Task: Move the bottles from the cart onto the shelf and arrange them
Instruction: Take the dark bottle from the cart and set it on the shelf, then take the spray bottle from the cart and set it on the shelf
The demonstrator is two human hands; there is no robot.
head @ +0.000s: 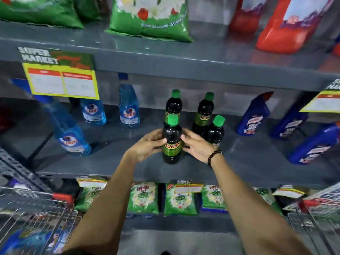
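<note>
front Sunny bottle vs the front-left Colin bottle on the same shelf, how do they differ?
The Sunny bottle is dark with a green cap and green label; the Colin bottle is clear blue with a blue top. The Sunny bottle is held between the left hand and right hand; nothing touches the Colin bottle. The Sunny bottle stands in front of three like it; the Colin bottle stands apart, ahead of two others. Both rest on the middle shelf.

Labels all over this shelf

Front dark bottle (172, 142) read "SUNNY"; the blue spray bottles (128, 109) said "Colin"; green packets (143, 197) below showed "Wheel"; the yellow shelf tag (57, 72) carried "SUPER MARKET"; the top green bag (150, 17) partly read "clean and long-lasting".
</note>
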